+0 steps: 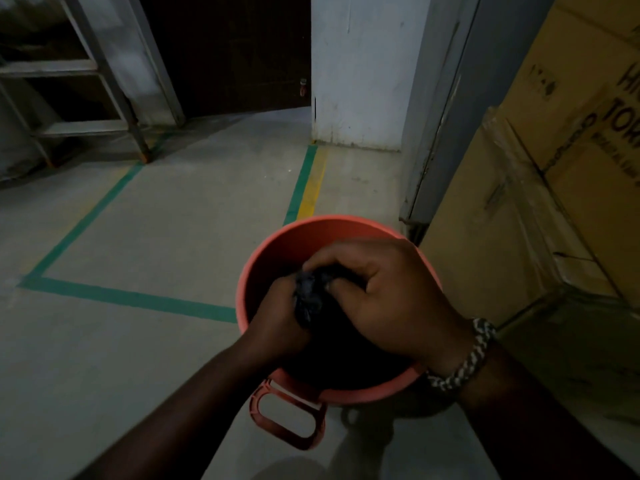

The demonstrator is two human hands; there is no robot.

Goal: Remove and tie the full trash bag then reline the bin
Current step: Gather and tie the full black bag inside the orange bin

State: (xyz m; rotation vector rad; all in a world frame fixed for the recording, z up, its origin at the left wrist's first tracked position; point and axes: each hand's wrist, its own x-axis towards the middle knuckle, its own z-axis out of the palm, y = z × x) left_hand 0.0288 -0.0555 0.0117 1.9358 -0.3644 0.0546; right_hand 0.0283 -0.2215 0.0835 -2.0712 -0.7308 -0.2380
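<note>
So the trash bag (309, 299) is bunched into a dark twist right at the grip. The rest of it hangs below, down inside the orange bin (329, 224), too dark to make out. The left hand (277, 315) has its fingers curled round the gathered neck from one side, and the right hand (381, 296) is clamped over it from the other, knuckles up. Looks like the tying step, with the bag not lifted out yet. Next up is probably looping that neck into a knot and pulling it snug before hauling it up, without letting the twist unwind. Nearer the person than the grip, the bin's handle (287, 418) sticks out. There's a braided bracelet (464, 358) on the right wrist, cardboard boxes (519, 209) off to the right, and green tape (131, 299) on the floor to the left.
</note>
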